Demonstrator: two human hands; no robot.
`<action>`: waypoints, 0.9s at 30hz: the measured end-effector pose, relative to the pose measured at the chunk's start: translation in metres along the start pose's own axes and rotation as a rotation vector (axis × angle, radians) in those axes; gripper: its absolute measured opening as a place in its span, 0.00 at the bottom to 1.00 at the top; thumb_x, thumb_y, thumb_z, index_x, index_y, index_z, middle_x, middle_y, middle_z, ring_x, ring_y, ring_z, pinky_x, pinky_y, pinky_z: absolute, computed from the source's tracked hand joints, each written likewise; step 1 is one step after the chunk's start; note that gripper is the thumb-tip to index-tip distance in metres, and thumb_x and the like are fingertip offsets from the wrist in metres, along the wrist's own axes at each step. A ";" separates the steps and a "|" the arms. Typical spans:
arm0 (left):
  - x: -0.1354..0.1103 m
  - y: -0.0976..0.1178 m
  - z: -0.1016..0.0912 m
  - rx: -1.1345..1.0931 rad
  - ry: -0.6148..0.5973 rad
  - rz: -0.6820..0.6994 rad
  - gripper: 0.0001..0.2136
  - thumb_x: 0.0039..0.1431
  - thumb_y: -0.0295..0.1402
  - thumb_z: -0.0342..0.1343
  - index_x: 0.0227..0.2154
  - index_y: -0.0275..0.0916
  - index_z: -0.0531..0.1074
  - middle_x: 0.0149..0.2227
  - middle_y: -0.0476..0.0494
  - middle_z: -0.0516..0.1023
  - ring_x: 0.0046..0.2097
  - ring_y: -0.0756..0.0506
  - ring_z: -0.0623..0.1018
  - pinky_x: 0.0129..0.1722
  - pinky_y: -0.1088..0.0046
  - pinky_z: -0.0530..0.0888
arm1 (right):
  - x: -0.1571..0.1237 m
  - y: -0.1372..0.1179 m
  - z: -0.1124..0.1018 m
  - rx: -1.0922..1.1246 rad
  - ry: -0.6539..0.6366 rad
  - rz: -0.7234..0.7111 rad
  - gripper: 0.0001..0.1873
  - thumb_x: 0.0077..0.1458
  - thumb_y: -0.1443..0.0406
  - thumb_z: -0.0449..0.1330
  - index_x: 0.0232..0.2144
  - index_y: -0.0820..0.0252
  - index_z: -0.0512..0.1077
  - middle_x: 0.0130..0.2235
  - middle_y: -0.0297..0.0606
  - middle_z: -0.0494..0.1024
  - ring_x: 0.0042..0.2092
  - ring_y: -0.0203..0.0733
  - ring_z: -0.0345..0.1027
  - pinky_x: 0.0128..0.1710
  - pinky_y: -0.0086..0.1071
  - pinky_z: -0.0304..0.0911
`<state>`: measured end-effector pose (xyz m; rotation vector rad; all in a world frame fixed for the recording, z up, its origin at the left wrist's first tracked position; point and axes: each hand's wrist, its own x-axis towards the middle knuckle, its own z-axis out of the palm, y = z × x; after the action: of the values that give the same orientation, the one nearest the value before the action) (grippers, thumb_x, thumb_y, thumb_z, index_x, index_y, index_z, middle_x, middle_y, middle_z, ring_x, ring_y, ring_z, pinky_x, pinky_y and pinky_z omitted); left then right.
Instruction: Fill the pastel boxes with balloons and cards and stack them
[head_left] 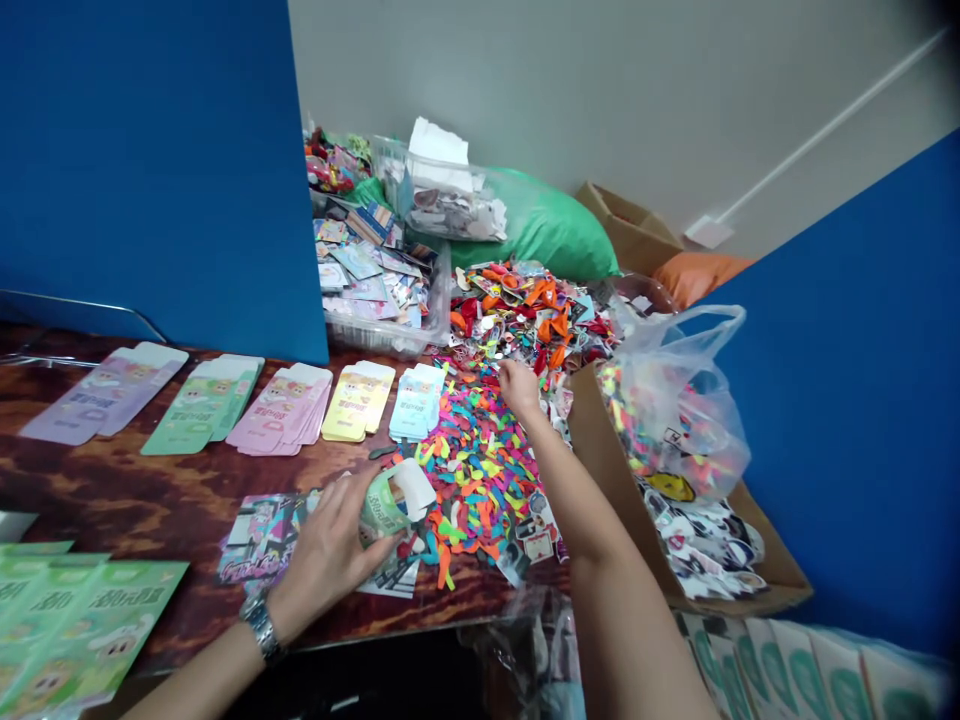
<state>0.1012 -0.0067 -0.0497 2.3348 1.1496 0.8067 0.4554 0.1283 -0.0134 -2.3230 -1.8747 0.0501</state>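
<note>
My left hand [330, 555] grips a small green and white folded carton [396, 500] just above the dark wooden table [150, 500], its flap open. My right hand [517, 388] reaches far forward into a big heap of small colourful balloons [480, 470]; its fingers curl down into the heap, and whether they hold anything is hidden. Under my left hand lie printed picture cards [262, 535].
Flat carton stacks in purple [105, 393], green, pink, yellow and blue line the table's back. Clear bins [379, 290] of cards stand behind. A cardboard box [720, 540] with a plastic bag [675, 400] sits right. Blue panels [150, 160] wall both sides. Green cartons [67, 620] lie lower left.
</note>
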 end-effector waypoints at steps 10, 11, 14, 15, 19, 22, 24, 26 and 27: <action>0.004 -0.002 0.006 -0.014 0.010 -0.039 0.34 0.58 0.42 0.58 0.64 0.41 0.52 0.57 0.35 0.69 0.57 0.36 0.71 0.54 0.57 0.71 | 0.033 -0.008 0.005 -0.224 -0.141 -0.072 0.14 0.62 0.68 0.55 0.50 0.63 0.71 0.48 0.48 0.77 0.52 0.49 0.68 0.49 0.42 0.65; 0.006 -0.003 0.006 -0.019 0.025 -0.057 0.34 0.58 0.44 0.58 0.63 0.41 0.52 0.57 0.34 0.69 0.56 0.36 0.71 0.53 0.56 0.71 | 0.028 -0.009 0.001 -0.216 -0.123 -0.077 0.18 0.62 0.70 0.54 0.53 0.63 0.69 0.47 0.51 0.77 0.52 0.49 0.68 0.48 0.40 0.65; 0.012 -0.005 0.006 -0.035 0.057 -0.127 0.35 0.56 0.48 0.59 0.62 0.40 0.55 0.55 0.33 0.71 0.55 0.35 0.73 0.52 0.55 0.72 | 0.013 -0.011 -0.018 -0.166 -0.058 -0.105 0.26 0.63 0.69 0.51 0.63 0.61 0.59 0.49 0.50 0.77 0.50 0.48 0.70 0.47 0.36 0.65; 0.015 -0.004 0.006 -0.040 0.055 -0.155 0.35 0.55 0.50 0.60 0.61 0.40 0.57 0.54 0.34 0.72 0.54 0.35 0.73 0.52 0.55 0.72 | 0.007 -0.013 -0.026 -0.135 -0.039 -0.126 0.27 0.63 0.68 0.51 0.64 0.60 0.57 0.49 0.47 0.77 0.49 0.46 0.71 0.46 0.35 0.65; 0.026 -0.001 0.003 -0.070 0.036 -0.215 0.35 0.54 0.51 0.60 0.61 0.42 0.59 0.52 0.37 0.73 0.53 0.36 0.74 0.52 0.56 0.72 | -0.028 -0.032 -0.063 0.242 0.045 -0.307 0.21 0.61 0.65 0.54 0.56 0.60 0.68 0.40 0.38 0.80 0.39 0.40 0.74 0.41 0.32 0.67; 0.030 0.001 -0.001 -0.083 0.046 -0.224 0.35 0.54 0.51 0.60 0.60 0.41 0.60 0.53 0.37 0.73 0.53 0.36 0.74 0.52 0.56 0.72 | -0.058 -0.057 -0.087 0.486 0.026 -0.465 0.15 0.61 0.62 0.56 0.49 0.58 0.73 0.39 0.38 0.80 0.38 0.39 0.74 0.38 0.31 0.68; 0.030 0.001 -0.004 -0.079 0.041 -0.241 0.34 0.53 0.51 0.60 0.60 0.40 0.61 0.53 0.36 0.74 0.53 0.36 0.74 0.52 0.57 0.72 | -0.075 -0.073 -0.098 0.539 -0.013 -0.557 0.14 0.62 0.63 0.56 0.48 0.57 0.74 0.43 0.39 0.79 0.41 0.40 0.73 0.41 0.33 0.68; 0.029 0.001 -0.007 -0.073 0.041 -0.258 0.35 0.53 0.53 0.60 0.59 0.39 0.62 0.53 0.37 0.74 0.54 0.36 0.74 0.53 0.57 0.71 | -0.087 -0.089 -0.104 0.578 -0.032 -0.622 0.13 0.62 0.64 0.56 0.48 0.56 0.74 0.45 0.40 0.79 0.44 0.40 0.73 0.44 0.34 0.67; 0.029 0.001 -0.008 -0.068 0.046 -0.265 0.35 0.53 0.54 0.60 0.59 0.39 0.62 0.52 0.37 0.74 0.54 0.36 0.74 0.53 0.56 0.71 | -0.091 -0.096 -0.104 0.602 -0.034 -0.641 0.13 0.63 0.65 0.55 0.48 0.56 0.74 0.46 0.40 0.78 0.44 0.40 0.73 0.44 0.34 0.67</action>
<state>0.1105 0.0167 -0.0340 2.0618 1.3919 0.7918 0.3558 0.0492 0.0961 -1.2925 -2.1419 0.4961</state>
